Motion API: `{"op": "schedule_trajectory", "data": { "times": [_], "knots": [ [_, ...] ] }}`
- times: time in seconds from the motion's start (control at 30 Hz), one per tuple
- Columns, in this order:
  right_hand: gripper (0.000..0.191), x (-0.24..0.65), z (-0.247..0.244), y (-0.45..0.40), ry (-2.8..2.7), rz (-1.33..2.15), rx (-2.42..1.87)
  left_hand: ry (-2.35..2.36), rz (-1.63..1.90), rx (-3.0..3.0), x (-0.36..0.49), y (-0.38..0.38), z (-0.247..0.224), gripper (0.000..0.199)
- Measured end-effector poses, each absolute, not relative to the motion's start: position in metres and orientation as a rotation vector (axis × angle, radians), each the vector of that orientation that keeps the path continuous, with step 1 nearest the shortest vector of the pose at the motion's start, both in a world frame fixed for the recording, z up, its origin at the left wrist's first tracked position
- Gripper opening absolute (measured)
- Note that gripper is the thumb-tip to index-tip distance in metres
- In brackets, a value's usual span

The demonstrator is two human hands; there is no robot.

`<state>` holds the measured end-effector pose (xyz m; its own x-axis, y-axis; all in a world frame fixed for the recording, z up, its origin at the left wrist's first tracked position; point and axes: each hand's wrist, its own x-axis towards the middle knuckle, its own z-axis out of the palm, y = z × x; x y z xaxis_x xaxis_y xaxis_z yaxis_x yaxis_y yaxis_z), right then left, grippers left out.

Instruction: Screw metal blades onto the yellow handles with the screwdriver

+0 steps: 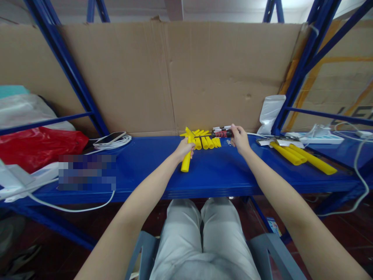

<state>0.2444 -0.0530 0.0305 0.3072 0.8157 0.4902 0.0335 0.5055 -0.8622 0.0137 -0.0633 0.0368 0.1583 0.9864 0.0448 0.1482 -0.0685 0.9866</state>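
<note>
My left hand [183,147] is closed around a yellow tube-shaped part [185,165], whose upper end has short yellow arms. Closed on the handle of a screwdriver [223,133], my right hand [240,139] is to its right. The handle is red and black, and the thin shaft points left towards the yellow part; whether the tip touches it I cannot tell. Several shorter yellow pieces [205,144] lie in a row just behind and right of my left hand. Small metal bits [229,142] are scattered below the screwdriver handle.
On the blue table [145,167], yellow-handled pieces with metal heads [294,154] lie at the right. A white pouch [271,114] leans on the cardboard [215,74]. A phone [109,138], coiled white cable [124,141] and red bag [43,146] are at the left, between blue uprights.
</note>
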Motion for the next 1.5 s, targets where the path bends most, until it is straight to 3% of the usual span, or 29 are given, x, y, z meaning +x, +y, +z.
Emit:
{"op": "schedule_trajectory", "data": {
  "times": [0.67,0.9,1.5],
  "knots": [
    [0.043,0.248,0.03,-0.048,-1.088,0.592,-0.89,1.14,1.036,1.469,0.014,-0.064,0.036,0.025],
    [0.051,0.254,0.023,-0.039,-1.142,0.534,-0.886,1.129,1.041,1.463,0.015,-0.061,0.033,0.023],
    [0.045,0.247,0.03,-0.05,-1.082,0.615,-0.897,1.137,1.045,1.435,0.015,-0.061,0.034,0.025]
  ]
}}
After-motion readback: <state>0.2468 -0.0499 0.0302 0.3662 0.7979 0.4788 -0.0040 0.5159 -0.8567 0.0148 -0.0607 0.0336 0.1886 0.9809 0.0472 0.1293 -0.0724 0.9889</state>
